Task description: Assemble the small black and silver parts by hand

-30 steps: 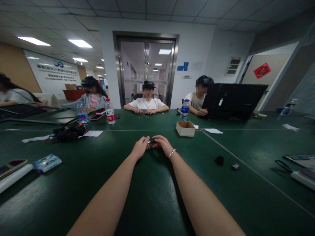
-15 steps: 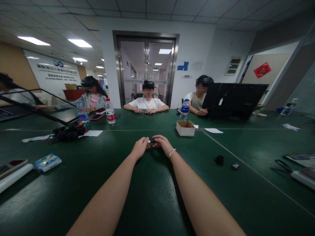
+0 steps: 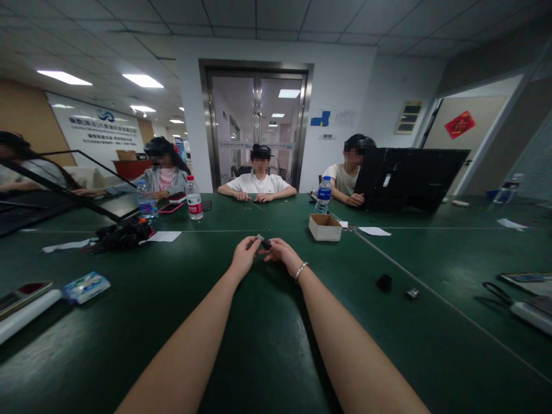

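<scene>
Above the green table (image 3: 267,328), both hands meet on a small black object with a silver end (image 3: 266,244), too small to name. My left hand (image 3: 244,257) pinches its silver end between thumb and fingers. On the black end, my right hand (image 3: 282,256), with a silver bracelet at the wrist, is closed. The object slants, silver end up to the left. To the right on the table lie a small black piece (image 3: 384,282) and a small silver-and-dark piece (image 3: 413,294), both apart from the hands.
An open cardboard box (image 3: 325,230) stands beyond my right hand, near a water bottle (image 3: 323,195). A red-capped bottle (image 3: 194,198), black tangled gear (image 3: 123,233) and a tissue pack (image 3: 86,287) are on the left. A monitor (image 3: 409,178) stands at right; several people sit around.
The held object has turned from nearly level to slanted, its silver end now raised and more exposed. Both hands remain in about the same place.
</scene>
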Available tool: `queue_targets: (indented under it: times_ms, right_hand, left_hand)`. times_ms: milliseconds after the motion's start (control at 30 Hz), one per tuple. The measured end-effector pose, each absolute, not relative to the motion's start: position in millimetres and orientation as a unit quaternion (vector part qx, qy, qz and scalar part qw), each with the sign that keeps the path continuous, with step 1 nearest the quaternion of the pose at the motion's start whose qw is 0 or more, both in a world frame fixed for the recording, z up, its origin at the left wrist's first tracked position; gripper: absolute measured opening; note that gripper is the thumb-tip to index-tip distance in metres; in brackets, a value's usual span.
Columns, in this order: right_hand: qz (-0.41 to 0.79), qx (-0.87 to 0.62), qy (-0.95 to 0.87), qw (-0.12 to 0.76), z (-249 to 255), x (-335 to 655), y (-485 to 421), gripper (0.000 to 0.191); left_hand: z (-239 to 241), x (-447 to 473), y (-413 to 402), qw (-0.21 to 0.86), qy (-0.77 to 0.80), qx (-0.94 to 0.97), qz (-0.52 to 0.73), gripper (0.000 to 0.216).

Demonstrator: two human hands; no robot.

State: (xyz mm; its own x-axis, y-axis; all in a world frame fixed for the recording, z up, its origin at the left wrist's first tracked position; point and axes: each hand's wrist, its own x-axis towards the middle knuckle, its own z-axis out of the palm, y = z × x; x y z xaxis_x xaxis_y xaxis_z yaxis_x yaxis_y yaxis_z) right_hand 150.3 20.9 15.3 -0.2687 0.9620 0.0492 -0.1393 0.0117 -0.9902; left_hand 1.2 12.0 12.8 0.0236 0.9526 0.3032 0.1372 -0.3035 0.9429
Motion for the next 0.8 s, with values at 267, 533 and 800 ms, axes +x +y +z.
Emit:
queue_targets:
  times_ms: [267, 533, 800]
  right_hand:
    - [0.573, -0.363, -0.593, 0.433, 10, 129, 18, 0.008]
    - [0.462, -0.457, -0.63, 0.425, 4, 128, 5, 0.032]
    - [0.051, -0.599, -0.762, 0.243, 52, 231, -60, 0.036]
  left_hand:
    - [2, -2, 18, 0.371, 0.445, 0.611, 0.539, 0.035]
    - [-3, -31, 28, 0.223, 0.641, 0.543, 0.495, 0.031]
    - [13, -25, 11, 0.199, 0.65, 0.645, 0.349, 0.044]
